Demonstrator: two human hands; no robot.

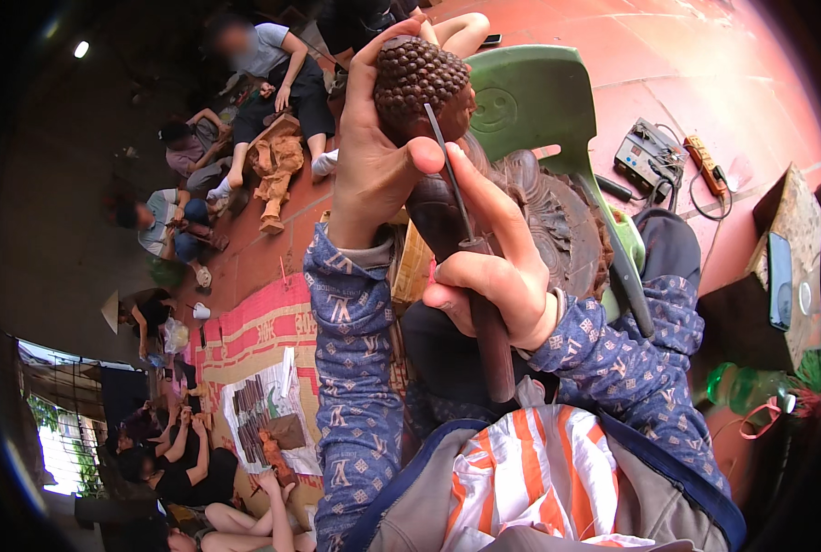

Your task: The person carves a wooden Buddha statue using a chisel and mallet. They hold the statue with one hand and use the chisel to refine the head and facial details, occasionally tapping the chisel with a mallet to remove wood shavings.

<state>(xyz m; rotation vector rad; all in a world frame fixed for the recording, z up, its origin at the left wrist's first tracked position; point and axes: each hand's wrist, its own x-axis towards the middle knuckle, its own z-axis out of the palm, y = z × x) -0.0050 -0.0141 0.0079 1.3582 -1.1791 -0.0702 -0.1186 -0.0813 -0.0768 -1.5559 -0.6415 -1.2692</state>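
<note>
My left hand (366,161) is closed around the back of a dark wooden statue's head (422,75), which is covered in small round curls. Its thumb presses against the thin metal shaft of a carving chisel (493,345). My right hand (507,271) grips this chisel low on the shaft, by the top of the brown wooden handle, forefinger stretched along the metal. The blade tip lies against or just in front of the curls near the ear; exact contact I cannot tell. Below the head, the statue's carved, ridged part (558,207) rests by a green chair.
The green plastic chair (544,92) stands ahead. To the right are a grey control box (648,156), an orange power strip (702,158), a phone (779,281) and a green bottle (742,386). At left, chisels (256,405) lie on paper; several people sit near another carving (277,175).
</note>
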